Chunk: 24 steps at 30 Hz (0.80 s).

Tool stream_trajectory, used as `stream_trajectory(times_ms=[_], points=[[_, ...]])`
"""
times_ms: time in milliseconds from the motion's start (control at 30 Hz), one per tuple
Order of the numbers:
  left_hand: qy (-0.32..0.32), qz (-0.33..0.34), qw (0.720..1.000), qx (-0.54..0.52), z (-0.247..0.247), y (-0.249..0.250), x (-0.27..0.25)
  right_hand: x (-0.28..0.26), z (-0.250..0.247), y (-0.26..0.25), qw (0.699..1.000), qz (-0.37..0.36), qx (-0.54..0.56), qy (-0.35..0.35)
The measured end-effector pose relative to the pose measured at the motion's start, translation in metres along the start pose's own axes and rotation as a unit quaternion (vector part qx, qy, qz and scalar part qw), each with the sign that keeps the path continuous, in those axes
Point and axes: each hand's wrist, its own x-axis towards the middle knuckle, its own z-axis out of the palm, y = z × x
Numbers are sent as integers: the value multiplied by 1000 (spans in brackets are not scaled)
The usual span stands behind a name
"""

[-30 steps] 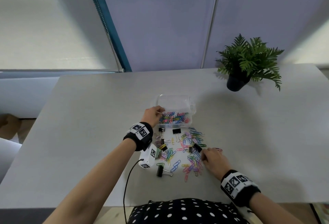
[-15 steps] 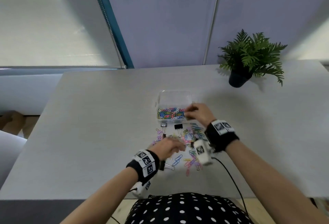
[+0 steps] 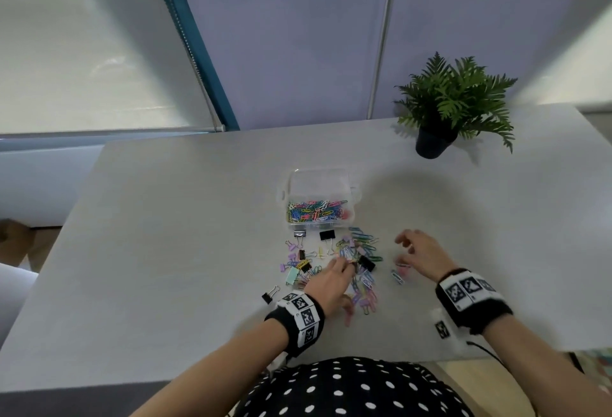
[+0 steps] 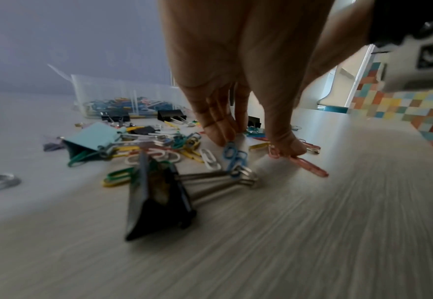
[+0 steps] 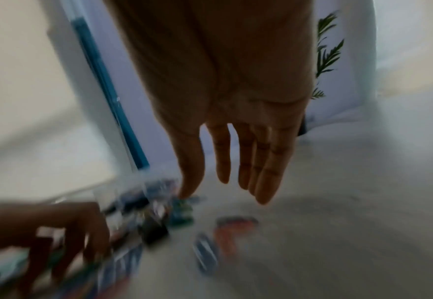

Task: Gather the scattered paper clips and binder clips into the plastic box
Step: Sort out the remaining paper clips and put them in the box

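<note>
The clear plastic box (image 3: 318,174) (image 4: 123,89) stands mid-table with colourful paper clips heaped at its near end. In front of it lies the scattered pile of paper clips and binder clips (image 3: 356,244). My left hand (image 3: 334,279) (image 4: 256,144) lies over the pile. Its fingertips (image 4: 223,135) press a blue paper clip (image 4: 232,153) and its thumb rests on a pink one (image 4: 310,164). My right hand (image 3: 410,251) (image 5: 235,182) hovers right of the pile, fingers straight and holding nothing, above a blue clip (image 3: 397,276) (image 5: 205,250) and a pink one (image 3: 402,266).
A potted fern (image 3: 453,102) stands at the table's far right. A black binder clip (image 3: 270,294) lies apart, left of my left wrist; another (image 4: 156,202) sits close to the left wrist camera. A mint binder clip (image 3: 293,275) (image 4: 92,137) lies at the pile's left. The table's near edge (image 3: 198,377) is close to my body.
My right hand left the box and swung back to the right of the pile, now held open. My left hand came from the box down onto the pile.
</note>
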Motion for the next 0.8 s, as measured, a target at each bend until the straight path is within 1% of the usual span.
stream_trajectory(times_ms=[67,100,200,300,367,433,567,633,700,767,800], points=[[13,13,1000,-1,1,1,4,-13,16,19,996,30,-87,-23],[15,20,1000,-3,1,2,5,-18,25,21,994,31,-106,-24],[23,26,999,-6,-2,3,6,-24,49,14,996,6,-91,-16],[40,18,999,-6,-7,5,6,-25,63,2,997,-32,-72,8],[43,7,999,-2,-9,4,6,-25,67,-6,995,-53,-79,12],[42,2,999,8,-8,1,5,-25,67,-12,993,-59,-104,9],[42,-3,999,16,-9,-2,4,-25,65,-13,989,-81,-127,8],[31,0,1000,-4,-12,-4,4,-24,64,-11,987,-89,-132,2],[22,3,998,-55,-17,-8,5,-24,62,-10,988,-91,-122,-7],[28,-15,989,-141,-24,-15,3,-23,58,-10,992,-88,-86,-15],[28,-35,980,-192,-29,-19,2,-22,54,-11,995,-86,-57,-18]])
